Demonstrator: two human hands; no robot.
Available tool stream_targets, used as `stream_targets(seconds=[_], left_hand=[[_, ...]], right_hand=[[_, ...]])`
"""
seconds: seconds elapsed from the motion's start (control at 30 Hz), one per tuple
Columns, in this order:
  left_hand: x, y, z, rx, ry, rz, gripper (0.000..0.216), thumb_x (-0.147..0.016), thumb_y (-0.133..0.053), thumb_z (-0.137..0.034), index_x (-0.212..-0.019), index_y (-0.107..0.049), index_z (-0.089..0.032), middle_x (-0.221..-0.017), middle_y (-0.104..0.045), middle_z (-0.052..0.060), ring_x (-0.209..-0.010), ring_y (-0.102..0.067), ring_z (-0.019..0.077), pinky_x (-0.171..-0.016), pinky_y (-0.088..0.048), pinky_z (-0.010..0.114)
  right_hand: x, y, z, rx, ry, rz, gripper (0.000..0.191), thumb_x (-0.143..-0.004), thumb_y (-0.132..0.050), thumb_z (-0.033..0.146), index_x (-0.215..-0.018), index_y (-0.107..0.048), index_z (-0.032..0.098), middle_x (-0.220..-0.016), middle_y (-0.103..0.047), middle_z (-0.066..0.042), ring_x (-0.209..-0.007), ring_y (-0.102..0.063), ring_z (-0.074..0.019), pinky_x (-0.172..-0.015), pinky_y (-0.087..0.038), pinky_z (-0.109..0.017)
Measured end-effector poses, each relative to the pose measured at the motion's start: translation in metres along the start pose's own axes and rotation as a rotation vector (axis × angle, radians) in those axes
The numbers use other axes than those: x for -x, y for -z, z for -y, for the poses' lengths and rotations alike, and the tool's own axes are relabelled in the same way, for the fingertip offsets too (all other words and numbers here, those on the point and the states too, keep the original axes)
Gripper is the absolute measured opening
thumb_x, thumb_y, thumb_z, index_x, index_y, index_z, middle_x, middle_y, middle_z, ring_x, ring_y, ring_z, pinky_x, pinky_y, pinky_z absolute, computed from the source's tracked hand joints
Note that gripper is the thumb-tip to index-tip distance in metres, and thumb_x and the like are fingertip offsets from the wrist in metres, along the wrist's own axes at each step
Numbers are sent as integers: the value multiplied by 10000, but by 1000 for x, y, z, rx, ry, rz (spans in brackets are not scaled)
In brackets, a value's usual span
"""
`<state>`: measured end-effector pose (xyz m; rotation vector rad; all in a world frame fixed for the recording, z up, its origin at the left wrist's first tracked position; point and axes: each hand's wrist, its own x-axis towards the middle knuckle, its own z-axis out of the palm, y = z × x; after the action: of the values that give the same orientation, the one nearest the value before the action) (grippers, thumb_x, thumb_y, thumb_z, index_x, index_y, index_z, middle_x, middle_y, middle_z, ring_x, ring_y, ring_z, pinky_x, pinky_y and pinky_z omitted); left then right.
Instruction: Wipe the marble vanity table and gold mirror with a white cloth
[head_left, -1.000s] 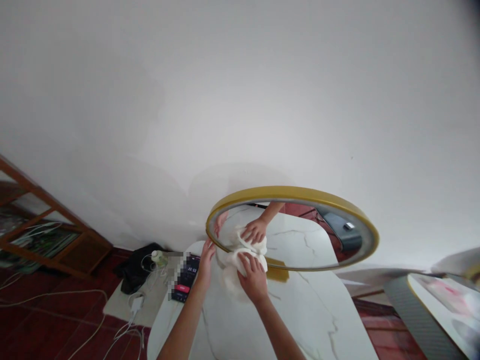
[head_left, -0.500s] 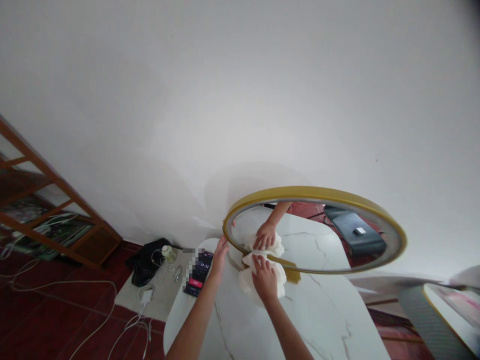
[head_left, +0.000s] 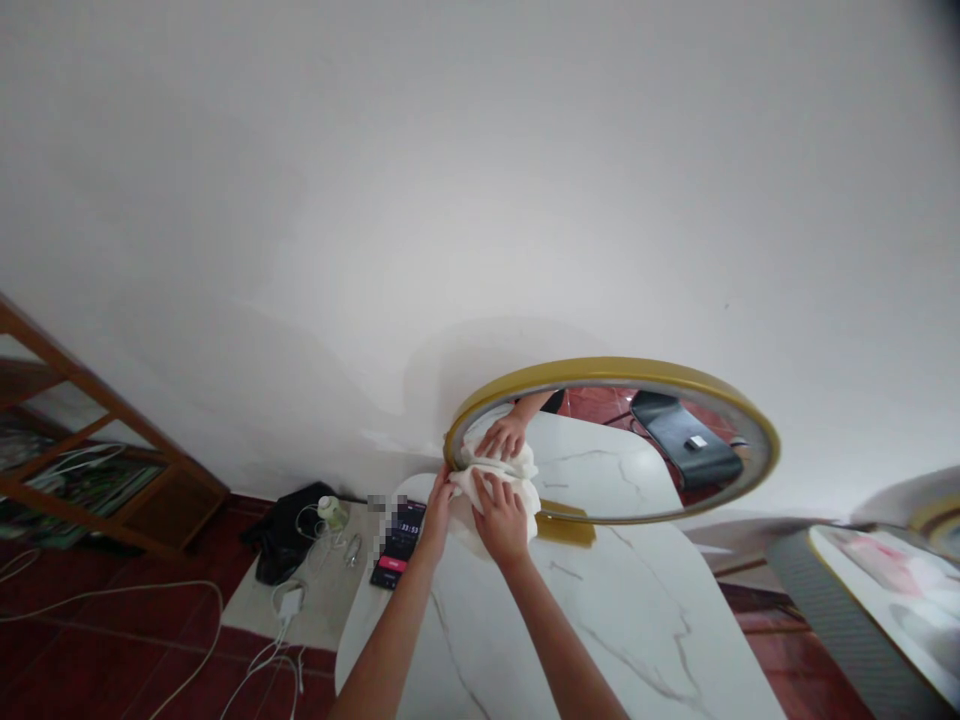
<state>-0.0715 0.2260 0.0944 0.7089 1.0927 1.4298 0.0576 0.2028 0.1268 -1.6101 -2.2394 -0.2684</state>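
A round mirror with a gold frame (head_left: 637,368) stands on a white marble table (head_left: 615,620) against the wall. My right hand (head_left: 501,520) presses a white cloth (head_left: 525,492) flat against the lower left of the glass, fingers spread over it. My left hand (head_left: 436,512) holds the mirror's left rim, fingers curled round the edge right beside the cloth. The glass reflects my hand and the cloth.
A phone (head_left: 398,556) with a lit screen lies at the table's left end. On the floor to the left are a black bag (head_left: 281,535), a small bottle (head_left: 328,510), a charger and white cables (head_left: 285,605). A wooden shelf (head_left: 90,470) stands far left. Another mirror (head_left: 885,590) leans at right.
My right hand has slid the cloth left and up along the glass toward the rim. My left hand stays on the rim. The view has shifted slightly.
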Motion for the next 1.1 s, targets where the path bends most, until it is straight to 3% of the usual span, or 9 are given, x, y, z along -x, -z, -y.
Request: stream_targets(seconds=[0.2, 0.3, 0.7, 1.1], left_hand=[[-3, -2, -2, -26, -76, 101, 470, -731, -554, -308, -1195, -551, -233, -1326, -505, 36, -1311, -334, 215, -1080, -260, 364], [-3, -3, 3, -13, -60, 89, 509, -702, -569, -322, -1199, -542, -218, -1336, -493, 60, -1306, -342, 232, -1075, -266, 377], [-2, 3, 13, -23, -22, -8, 426, -768, -526, -301, -1184, -548, -215, -1356, -472, 37, -1308, -339, 198, -1100, -217, 342], [-8, 0, 11, -43, -69, 47, 447, -755, -539, -335, -1189, -552, -230, -1363, -462, 30, -1339, -280, 207, -1100, -218, 354]], right_hand=[[30, -28, -23, 81, -49, 113, 598, -792, -496, 131, -1356, -376, 287, -1234, -525, -83, -1029, -480, -260, -748, -412, -354], [38, -33, -29, 100, -80, 147, 603, -771, -523, 118, -1338, -402, 287, -1218, -530, -80, -1004, -488, -260, -728, -410, -349], [-8, 8, 2, -5, 1, -15, 632, -837, -498, 238, -1414, -250, 299, -1267, -492, -60, -1071, -445, -254, -813, -405, -357], [34, -35, -21, 56, -122, 113, 590, -769, -554, 137, -1318, -416, 304, -1160, -547, -61, -954, -498, -239, -713, -405, -329]])
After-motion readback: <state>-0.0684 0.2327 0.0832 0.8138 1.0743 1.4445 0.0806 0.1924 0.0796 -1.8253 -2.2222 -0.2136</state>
